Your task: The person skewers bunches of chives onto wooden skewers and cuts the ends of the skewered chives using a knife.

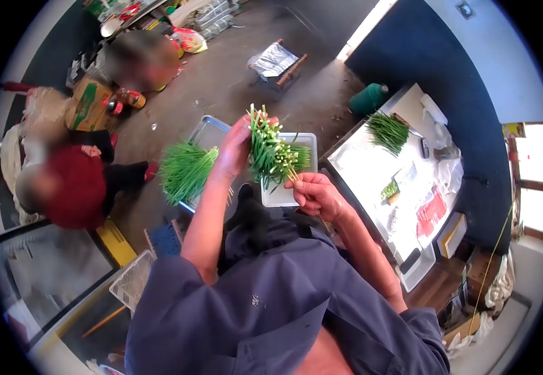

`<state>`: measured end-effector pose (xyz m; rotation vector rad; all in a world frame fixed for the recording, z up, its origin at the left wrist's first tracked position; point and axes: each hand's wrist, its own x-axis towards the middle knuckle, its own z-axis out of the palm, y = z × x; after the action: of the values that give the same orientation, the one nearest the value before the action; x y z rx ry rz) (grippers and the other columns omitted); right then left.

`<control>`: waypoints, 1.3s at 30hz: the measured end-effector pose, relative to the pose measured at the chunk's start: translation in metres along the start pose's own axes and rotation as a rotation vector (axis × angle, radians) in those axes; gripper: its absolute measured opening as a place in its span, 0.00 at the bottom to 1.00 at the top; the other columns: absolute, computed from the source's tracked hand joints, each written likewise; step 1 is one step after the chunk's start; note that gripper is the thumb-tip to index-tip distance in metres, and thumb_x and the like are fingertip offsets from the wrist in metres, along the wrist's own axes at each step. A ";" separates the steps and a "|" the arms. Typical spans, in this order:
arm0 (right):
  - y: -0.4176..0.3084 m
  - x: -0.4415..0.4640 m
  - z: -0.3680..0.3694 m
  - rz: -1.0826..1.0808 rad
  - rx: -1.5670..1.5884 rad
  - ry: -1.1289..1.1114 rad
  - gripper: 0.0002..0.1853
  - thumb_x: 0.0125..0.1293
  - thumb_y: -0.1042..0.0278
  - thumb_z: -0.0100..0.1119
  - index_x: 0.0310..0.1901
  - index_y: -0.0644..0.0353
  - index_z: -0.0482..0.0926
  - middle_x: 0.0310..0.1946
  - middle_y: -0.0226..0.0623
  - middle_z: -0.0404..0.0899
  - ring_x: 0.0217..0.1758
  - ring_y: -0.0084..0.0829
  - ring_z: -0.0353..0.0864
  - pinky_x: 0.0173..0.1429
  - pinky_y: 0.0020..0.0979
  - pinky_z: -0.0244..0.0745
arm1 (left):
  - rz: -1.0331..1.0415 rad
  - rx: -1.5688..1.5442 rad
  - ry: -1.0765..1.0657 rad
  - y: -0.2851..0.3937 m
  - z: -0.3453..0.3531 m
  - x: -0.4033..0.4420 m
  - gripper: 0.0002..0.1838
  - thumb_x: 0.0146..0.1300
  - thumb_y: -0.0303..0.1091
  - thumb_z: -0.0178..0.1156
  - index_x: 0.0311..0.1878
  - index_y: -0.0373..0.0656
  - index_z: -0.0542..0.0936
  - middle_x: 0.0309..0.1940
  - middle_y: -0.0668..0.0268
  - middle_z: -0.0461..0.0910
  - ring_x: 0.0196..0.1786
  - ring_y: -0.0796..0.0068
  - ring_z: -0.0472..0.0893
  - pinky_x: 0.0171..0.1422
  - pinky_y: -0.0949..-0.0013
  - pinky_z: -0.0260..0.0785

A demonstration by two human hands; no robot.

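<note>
My left hand (237, 147) is closed around a bunch of green chives (270, 150) with pale cut ends, held up in front of me. My right hand (321, 195) pinches several thin tan sticks (294, 174) at the lower right of the bunch; where they run inside it is hidden. Below the bunch stands a white tray (284, 199) with more chives (301, 156) in it. To the left, a large heap of green chives (187, 169) lies over a metal tray (210, 128).
On the right, a white table (356, 164) holds chives (388, 132), red strips (432, 211) and plastic bags (449, 170). A green canister (369, 98) and a foil-covered stool (276, 60) stand ahead. A person in red (77, 190) sits at left, near a cardboard box (88, 103).
</note>
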<state>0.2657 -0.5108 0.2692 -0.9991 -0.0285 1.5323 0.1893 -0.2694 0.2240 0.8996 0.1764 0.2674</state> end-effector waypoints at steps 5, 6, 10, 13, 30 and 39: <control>-0.003 -0.006 0.009 -0.165 -0.212 0.240 0.10 0.74 0.67 0.59 0.49 0.65 0.79 0.28 0.29 0.77 0.20 0.15 0.64 0.22 0.20 0.57 | -0.095 -0.037 -0.079 -0.010 -0.005 0.037 0.17 0.75 0.45 0.57 0.51 0.39 0.75 0.53 0.55 0.83 0.59 0.62 0.81 0.66 0.59 0.72; -0.002 -0.006 0.010 -0.175 -0.199 0.260 0.10 0.74 0.67 0.59 0.49 0.65 0.79 0.28 0.29 0.77 0.20 0.15 0.64 0.22 0.20 0.57 | -0.112 -0.039 -0.100 -0.011 -0.002 0.042 0.17 0.75 0.45 0.57 0.51 0.39 0.75 0.53 0.55 0.83 0.59 0.62 0.81 0.66 0.59 0.72; 0.010 0.006 0.012 -0.294 -0.631 0.647 0.09 0.67 0.69 0.64 0.42 0.65 0.78 0.27 0.25 0.76 0.25 0.15 0.70 0.28 0.23 0.65 | -0.172 0.089 -0.149 -0.005 0.021 0.053 0.17 0.76 0.46 0.55 0.48 0.39 0.77 0.49 0.55 0.85 0.54 0.66 0.83 0.64 0.60 0.74; 0.019 0.006 0.014 -0.476 -0.724 0.768 0.10 0.65 0.69 0.69 0.35 0.65 0.78 0.25 0.20 0.71 0.29 0.13 0.66 0.31 0.22 0.63 | -0.198 0.045 -0.056 -0.009 0.033 0.060 0.20 0.76 0.50 0.54 0.43 0.39 0.77 0.42 0.53 0.87 0.49 0.64 0.85 0.62 0.59 0.75; 0.030 0.003 0.031 -0.608 -0.945 1.080 0.12 0.62 0.69 0.71 0.37 0.67 0.78 0.20 0.32 0.72 0.24 0.18 0.67 0.31 0.27 0.68 | -0.229 -0.227 -0.031 -0.045 0.037 0.060 0.19 0.71 0.46 0.62 0.48 0.36 0.76 0.33 0.54 0.87 0.46 0.50 0.87 0.57 0.50 0.79; 0.020 -0.027 0.017 -0.564 -0.817 1.050 0.18 0.58 0.68 0.72 0.50 0.61 0.84 0.23 0.37 0.79 0.25 0.26 0.76 0.33 0.31 0.72 | -0.388 -0.069 -0.285 -0.036 0.041 0.068 0.51 0.60 0.77 0.51 0.65 0.33 0.70 0.57 0.49 0.81 0.64 0.57 0.78 0.72 0.56 0.69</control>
<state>0.2366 -0.5296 0.2840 -2.1247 -0.1859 0.3130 0.2707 -0.3000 0.2180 0.8065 0.0738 -0.2142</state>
